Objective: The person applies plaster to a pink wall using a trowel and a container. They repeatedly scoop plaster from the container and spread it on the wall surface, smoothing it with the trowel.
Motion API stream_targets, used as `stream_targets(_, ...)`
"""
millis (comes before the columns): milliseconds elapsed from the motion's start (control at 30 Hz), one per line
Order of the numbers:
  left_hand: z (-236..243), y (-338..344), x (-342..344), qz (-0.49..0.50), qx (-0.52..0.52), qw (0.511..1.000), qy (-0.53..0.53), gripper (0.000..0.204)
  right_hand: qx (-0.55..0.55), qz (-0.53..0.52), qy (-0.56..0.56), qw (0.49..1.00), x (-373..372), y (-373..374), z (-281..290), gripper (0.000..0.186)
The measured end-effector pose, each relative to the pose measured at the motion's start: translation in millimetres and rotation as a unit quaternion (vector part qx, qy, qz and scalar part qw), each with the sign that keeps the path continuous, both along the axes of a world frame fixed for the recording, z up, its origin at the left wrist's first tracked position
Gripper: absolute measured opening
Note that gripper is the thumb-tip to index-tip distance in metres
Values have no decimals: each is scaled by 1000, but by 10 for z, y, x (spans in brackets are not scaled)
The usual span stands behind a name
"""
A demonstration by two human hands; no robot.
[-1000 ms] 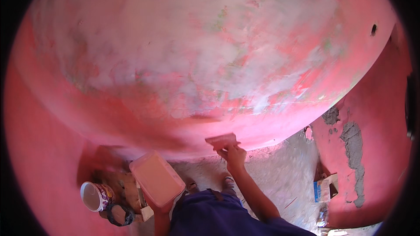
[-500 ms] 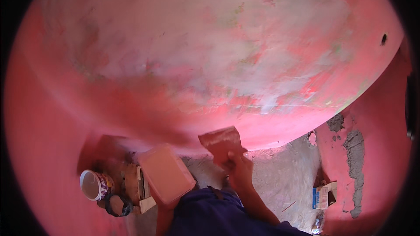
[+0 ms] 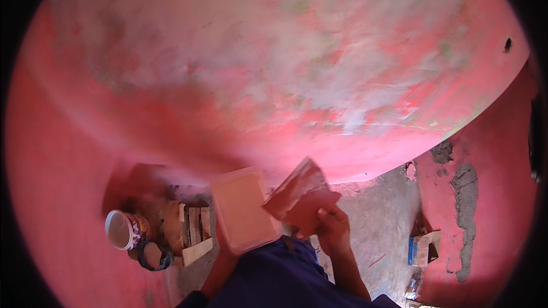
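My left hand (image 3: 223,244) holds up a shallow rectangular plastic tray (image 3: 242,208), pinkish tan with a raised rim; most of its fingers are hidden beneath. In my right hand (image 3: 334,229) is a broad flat filling knife (image 3: 308,202), gripped between thumb and fingers. A pale smear of paste lies along the blade. The blade's left corner comes up to the tray's right edge; whether they touch I cannot tell. In front of both hands rises a wall (image 3: 274,80), pink-red with uneven whitish filler and some green patches.
A white bucket (image 3: 119,230) with a patterned side stands at the left, beside a black-rimmed container (image 3: 154,255) and a wooden crate (image 3: 191,234). At the right, an open blue-and-white carton (image 3: 419,251) sits by a side wall with grey cement patches (image 3: 466,217).
The tray has moved right and turned more upright. The filling knife has swung round and come down beside it, and my right hand has shifted slightly right.
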State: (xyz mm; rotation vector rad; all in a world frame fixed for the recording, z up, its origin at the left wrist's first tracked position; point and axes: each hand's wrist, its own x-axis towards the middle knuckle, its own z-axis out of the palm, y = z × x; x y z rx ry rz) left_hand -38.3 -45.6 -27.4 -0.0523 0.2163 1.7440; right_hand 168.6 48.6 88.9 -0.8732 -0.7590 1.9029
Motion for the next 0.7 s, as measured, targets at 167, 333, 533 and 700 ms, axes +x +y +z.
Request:
stream_targets(167,90,59,78,-34,23,997,-61,50,38,-27,-34,998,39,43,237,28)
stream_targets(333,96,68,85,-24,0,992,126,51,154,58,-227,960,-34,94,451,22)
stream_targets(533,271,166,135,-67,-43,989,124,57,150,85,-280,944,-390,-16,462,20)
stream_targets(700,666,228,212,-50,-23,957,283,62,265,97,-360,889,-550,-52,318,22)
